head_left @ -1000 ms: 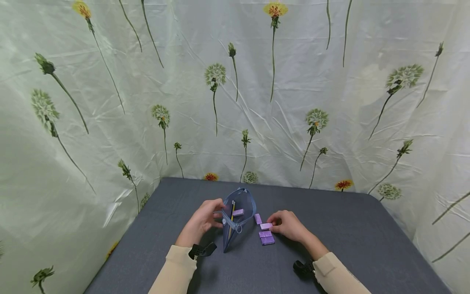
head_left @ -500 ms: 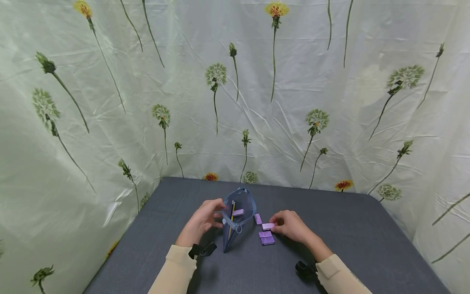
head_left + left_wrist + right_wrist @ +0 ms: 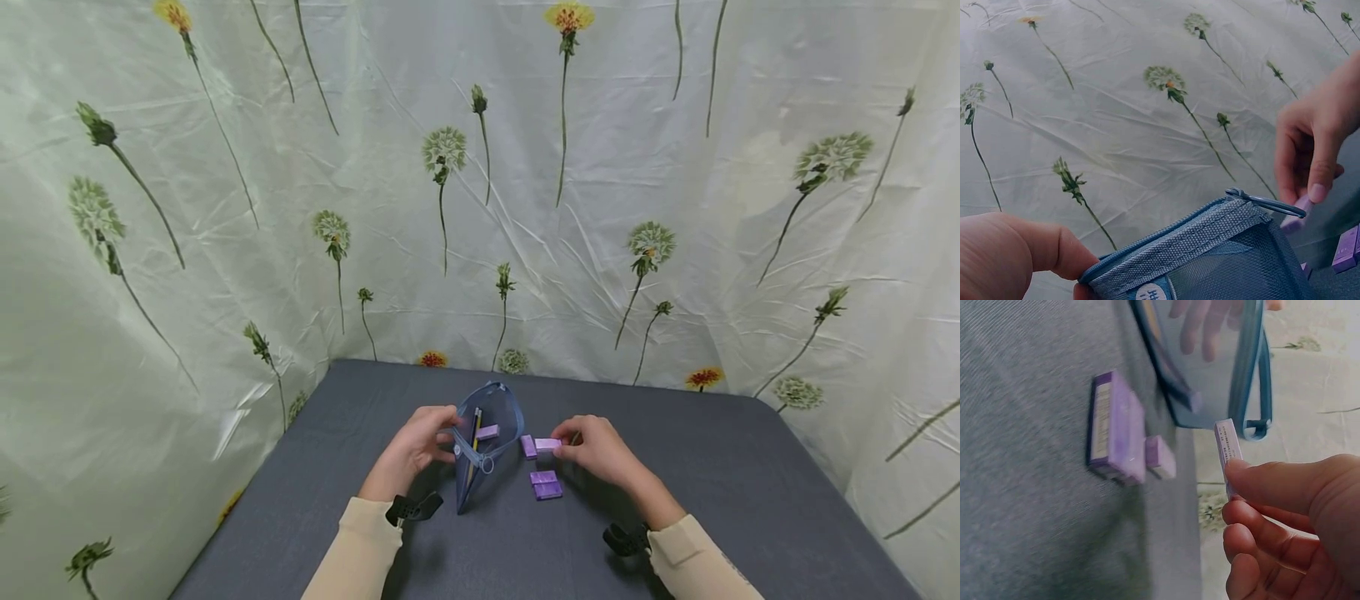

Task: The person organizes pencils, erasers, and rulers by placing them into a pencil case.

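Boxes (image 3: 547,490), a purple pair side by side, lie nearest us on the counter (image 3: 480,558), lower centre of the frame. Behind them, we see the left hand (image 3: 418,442) pinching the open rim of the blue pouch (image 3: 464,482) and the right hand (image 3: 596,450) pinching a lilac box (image 3: 547,445) near a third loose box (image 3: 528,447). Inside the pouch we find pencils (image 3: 476,423) and one inner box (image 3: 488,432); we judge four boxes remain outside. A flowered curtain (image 3: 390,250) hangs beyond.

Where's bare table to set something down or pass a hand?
Free: the table right of the right hand, and behind it to the curtain; left of the left hand; between the forearms, nearer than the pouch.
Crowded: between the hands, where the pouch, the held purple box and the loose purple boxes sit close together.
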Demonstrator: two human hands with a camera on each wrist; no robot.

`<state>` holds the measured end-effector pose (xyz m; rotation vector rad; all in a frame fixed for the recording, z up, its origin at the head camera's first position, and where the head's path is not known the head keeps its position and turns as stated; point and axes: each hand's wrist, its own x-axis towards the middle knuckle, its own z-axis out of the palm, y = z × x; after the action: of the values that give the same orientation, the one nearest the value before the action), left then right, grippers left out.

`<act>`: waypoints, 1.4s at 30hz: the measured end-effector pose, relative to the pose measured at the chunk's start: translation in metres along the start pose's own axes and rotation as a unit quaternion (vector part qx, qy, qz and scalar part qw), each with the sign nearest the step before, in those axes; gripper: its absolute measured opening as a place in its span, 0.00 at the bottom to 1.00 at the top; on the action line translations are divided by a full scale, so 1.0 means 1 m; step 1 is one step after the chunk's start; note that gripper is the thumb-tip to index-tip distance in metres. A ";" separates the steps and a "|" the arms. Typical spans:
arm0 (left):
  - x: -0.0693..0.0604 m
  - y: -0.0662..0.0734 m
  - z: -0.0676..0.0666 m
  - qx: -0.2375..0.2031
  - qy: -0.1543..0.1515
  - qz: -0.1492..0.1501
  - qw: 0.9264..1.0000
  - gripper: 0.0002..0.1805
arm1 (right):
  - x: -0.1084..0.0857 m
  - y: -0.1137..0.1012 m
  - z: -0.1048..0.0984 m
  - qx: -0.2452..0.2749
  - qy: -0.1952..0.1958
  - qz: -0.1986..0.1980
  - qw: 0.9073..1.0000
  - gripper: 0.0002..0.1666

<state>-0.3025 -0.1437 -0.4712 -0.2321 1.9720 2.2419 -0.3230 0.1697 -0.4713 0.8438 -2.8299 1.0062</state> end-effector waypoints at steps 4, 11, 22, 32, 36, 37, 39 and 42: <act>0.001 0.001 0.000 0.002 -0.001 0.002 1.000 0.07 | 0.002 -0.005 -0.003 0.004 0.001 0.007 1.000 0.06; 0.001 0.000 -0.001 -0.011 -0.003 -0.008 1.000 0.07 | 0.006 -0.015 -0.006 0.013 0.015 0.006 1.000 0.06; 0.001 0.000 -0.002 -0.025 -0.010 -0.014 1.000 0.08 | 0.016 -0.033 -0.009 0.012 0.028 0.008 1.000 0.05; -0.003 0.002 0.000 -0.027 -0.017 -0.012 0.999 0.08 | 0.028 -0.047 -0.004 0.009 0.028 0.000 1.000 0.05; -0.004 0.003 0.000 -0.028 -0.020 -0.013 0.999 0.08 | 0.034 -0.053 -0.002 0.006 0.022 0.000 1.000 0.06; -0.005 0.003 0.000 -0.027 -0.020 -0.013 0.999 0.08 | 0.035 -0.055 -0.002 0.005 0.021 -0.001 1.000 0.06; -0.004 0.004 0.000 -0.026 -0.018 -0.013 0.999 0.08 | 0.038 -0.058 -0.001 0.002 0.017 -0.004 1.000 0.06; -0.003 0.003 0.001 -0.026 -0.014 -0.012 0.999 0.09 | 0.043 -0.061 0.002 -0.006 0.009 -0.006 1.000 0.06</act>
<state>-0.3003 -0.1436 -0.4675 -0.2271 1.8876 2.2708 -0.3286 0.1081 -0.4292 0.8440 -2.8097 0.9898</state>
